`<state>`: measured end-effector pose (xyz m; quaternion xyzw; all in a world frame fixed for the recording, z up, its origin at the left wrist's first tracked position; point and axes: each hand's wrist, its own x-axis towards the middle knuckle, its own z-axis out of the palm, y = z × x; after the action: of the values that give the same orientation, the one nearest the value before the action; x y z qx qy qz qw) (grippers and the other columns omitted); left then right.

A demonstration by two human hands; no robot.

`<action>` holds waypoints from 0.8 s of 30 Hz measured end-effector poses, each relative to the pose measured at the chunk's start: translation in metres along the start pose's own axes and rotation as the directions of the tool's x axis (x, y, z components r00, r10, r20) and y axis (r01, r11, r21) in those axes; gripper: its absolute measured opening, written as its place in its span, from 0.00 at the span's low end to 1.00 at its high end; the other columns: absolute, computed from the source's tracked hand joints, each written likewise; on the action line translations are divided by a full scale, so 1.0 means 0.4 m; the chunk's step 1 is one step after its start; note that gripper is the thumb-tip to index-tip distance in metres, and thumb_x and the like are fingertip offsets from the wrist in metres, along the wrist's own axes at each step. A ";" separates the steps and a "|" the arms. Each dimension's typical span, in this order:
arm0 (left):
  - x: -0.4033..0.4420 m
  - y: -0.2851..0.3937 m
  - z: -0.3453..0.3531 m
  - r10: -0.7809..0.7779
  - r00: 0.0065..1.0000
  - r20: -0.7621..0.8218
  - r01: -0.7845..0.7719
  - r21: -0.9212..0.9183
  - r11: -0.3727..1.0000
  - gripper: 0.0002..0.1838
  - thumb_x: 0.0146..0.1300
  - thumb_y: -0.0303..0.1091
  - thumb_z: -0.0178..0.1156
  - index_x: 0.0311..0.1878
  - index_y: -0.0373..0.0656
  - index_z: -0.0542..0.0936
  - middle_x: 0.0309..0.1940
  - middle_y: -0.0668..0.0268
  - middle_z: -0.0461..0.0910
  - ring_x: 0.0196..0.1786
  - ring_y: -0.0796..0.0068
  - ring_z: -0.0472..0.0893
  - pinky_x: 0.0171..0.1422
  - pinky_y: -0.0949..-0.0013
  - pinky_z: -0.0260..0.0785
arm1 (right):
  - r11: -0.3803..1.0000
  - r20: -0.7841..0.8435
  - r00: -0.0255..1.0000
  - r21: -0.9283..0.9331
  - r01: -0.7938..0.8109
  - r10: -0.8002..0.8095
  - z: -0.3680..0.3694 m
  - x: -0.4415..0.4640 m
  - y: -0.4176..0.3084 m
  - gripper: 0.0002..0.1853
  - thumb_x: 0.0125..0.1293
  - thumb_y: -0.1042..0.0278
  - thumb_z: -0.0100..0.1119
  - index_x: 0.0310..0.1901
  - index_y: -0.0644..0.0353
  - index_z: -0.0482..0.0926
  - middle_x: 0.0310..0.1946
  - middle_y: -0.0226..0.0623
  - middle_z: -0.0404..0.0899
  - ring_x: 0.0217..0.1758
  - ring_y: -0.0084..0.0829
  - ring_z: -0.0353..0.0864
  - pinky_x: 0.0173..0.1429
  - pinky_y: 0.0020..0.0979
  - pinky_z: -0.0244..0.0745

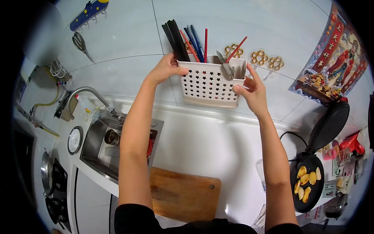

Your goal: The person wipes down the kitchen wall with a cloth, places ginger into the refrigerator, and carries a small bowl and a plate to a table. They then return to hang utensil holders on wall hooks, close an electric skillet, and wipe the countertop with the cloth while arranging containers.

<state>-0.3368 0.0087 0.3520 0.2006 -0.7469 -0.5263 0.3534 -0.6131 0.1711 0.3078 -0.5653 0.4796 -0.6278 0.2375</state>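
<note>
A white utensil holder (211,100) with star-shaped holes is up against the tiled wall, above the counter. My left hand (163,70) grips its left end, thumb across the front. At the right end my right hand (254,93) holds it too, thumb on the front and fingers behind the edge. Black chopsticks (175,39) stand in the left part of the holder, beside blue chopsticks (196,41) and red ones (206,45). Metal spoons (228,70) hang over or lean at the right part. Whether the holder rests on a hook behind it is hidden.
A wooden cutting board (185,193) lies on the white counter (198,144). The sink (91,144) with its faucet (91,89) is left. At right, an open electric griddle (307,199) holds yellow slices. Gold flower-shaped hooks (259,57) are on the wall.
</note>
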 end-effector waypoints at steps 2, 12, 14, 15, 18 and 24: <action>0.005 0.003 -0.008 0.034 0.999 0.020 -0.034 -0.016 0.999 0.37 0.46 0.34 0.74 0.62 0.38 0.72 0.47 0.66 0.79 0.47 0.78 0.78 0.52 0.71 0.72 | 1.000 0.005 1.000 -0.021 -0.012 0.012 0.001 -0.001 0.002 0.45 0.53 0.72 0.73 0.72 0.53 0.60 0.47 0.44 0.81 0.46 0.27 0.78 0.51 0.28 0.75; 0.033 -0.002 -0.006 0.050 0.999 -0.016 -0.050 -0.007 0.999 0.39 0.46 0.33 0.76 0.60 0.35 0.68 0.46 0.63 0.79 0.46 0.75 0.79 0.53 0.70 0.74 | 0.998 0.014 0.999 -0.053 -0.030 0.031 0.002 0.013 0.027 0.45 0.55 0.70 0.71 0.73 0.56 0.57 0.46 0.43 0.82 0.47 0.25 0.78 0.54 0.29 0.73; 0.030 -0.027 0.002 0.083 0.995 -0.057 -0.087 -0.059 0.995 0.42 0.44 0.30 0.76 0.63 0.35 0.65 0.48 0.62 0.77 0.47 0.75 0.79 0.54 0.69 0.75 | 0.999 -0.002 1.000 -0.047 -0.017 0.017 0.010 0.011 0.048 0.45 0.55 0.72 0.70 0.73 0.55 0.57 0.48 0.43 0.81 0.49 0.26 0.78 0.55 0.29 0.73; 0.032 -0.043 0.010 0.117 0.990 -0.085 -0.124 -0.084 0.989 0.44 0.44 0.28 0.76 0.64 0.35 0.63 0.49 0.61 0.77 0.47 0.74 0.79 0.55 0.69 0.75 | 0.999 -0.013 1.000 -0.050 -0.018 0.017 0.014 0.008 0.055 0.45 0.55 0.73 0.70 0.74 0.55 0.56 0.50 0.43 0.81 0.51 0.27 0.78 0.55 0.29 0.73; 0.024 -0.052 0.011 0.077 0.990 -0.115 -0.086 -0.078 0.993 0.48 0.42 0.26 0.77 0.66 0.36 0.58 0.53 0.58 0.75 0.50 0.71 0.79 0.57 0.70 0.75 | 1.000 -0.038 0.999 -0.031 -0.005 0.004 0.022 0.007 0.075 0.45 0.55 0.77 0.68 0.74 0.54 0.56 0.54 0.43 0.78 0.54 0.29 0.77 0.57 0.30 0.73; -0.019 -0.059 0.055 0.098 0.949 -0.299 -0.063 0.123 0.990 0.37 0.45 0.25 0.74 0.60 0.36 0.69 0.49 0.58 0.80 0.52 0.72 0.80 0.56 0.69 0.75 | 0.995 -0.072 0.997 -0.092 0.031 -0.038 0.038 -0.006 0.073 0.44 0.58 0.77 0.66 0.74 0.52 0.55 0.62 0.43 0.71 0.60 0.33 0.74 0.61 0.34 0.73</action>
<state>-0.3499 0.0194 0.3234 0.2681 -0.7192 -0.4317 0.4738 -0.6053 0.1557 0.2797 -0.5602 0.5060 -0.6299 0.1828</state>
